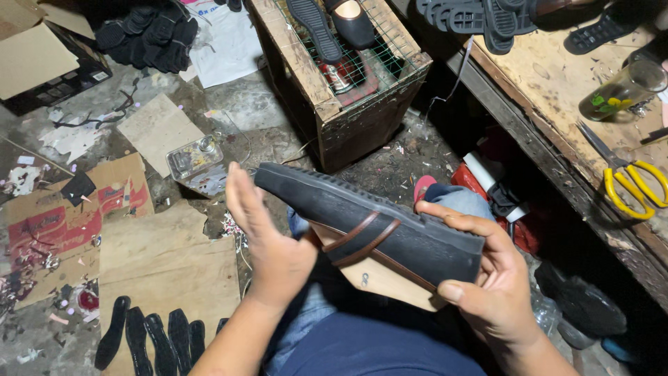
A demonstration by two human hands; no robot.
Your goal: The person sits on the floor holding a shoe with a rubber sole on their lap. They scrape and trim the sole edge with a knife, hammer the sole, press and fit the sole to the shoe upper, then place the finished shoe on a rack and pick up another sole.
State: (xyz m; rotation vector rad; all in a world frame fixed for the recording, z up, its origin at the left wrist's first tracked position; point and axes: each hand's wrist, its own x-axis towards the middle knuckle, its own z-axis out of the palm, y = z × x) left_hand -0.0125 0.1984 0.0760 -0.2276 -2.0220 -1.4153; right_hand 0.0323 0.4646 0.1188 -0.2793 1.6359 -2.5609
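Beyond the fingers lay a dirty grey concrete floor (247, 104) strewn with flattened brown cardboard sheets (167, 261), a rough wooden crate topped with wire mesh (348, 115) stood above them, and a worn wooden workbench (557, 90) ran to their right under harsh light.

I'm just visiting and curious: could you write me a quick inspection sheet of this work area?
Surface: dirty floor strewn with cardboard sheets and scraps.
Job's things: black-soled sandal with brown straps, held sole up.
Clutter: row of black soles, small glass bottle, wooden crate with wire mesh, yellow scissors and a glass on the bench.
Grippers: left hand flat against the sandal's side; right hand gripping its end.
Cables: nothing seen.
Surroundings: wooden workbench at right.
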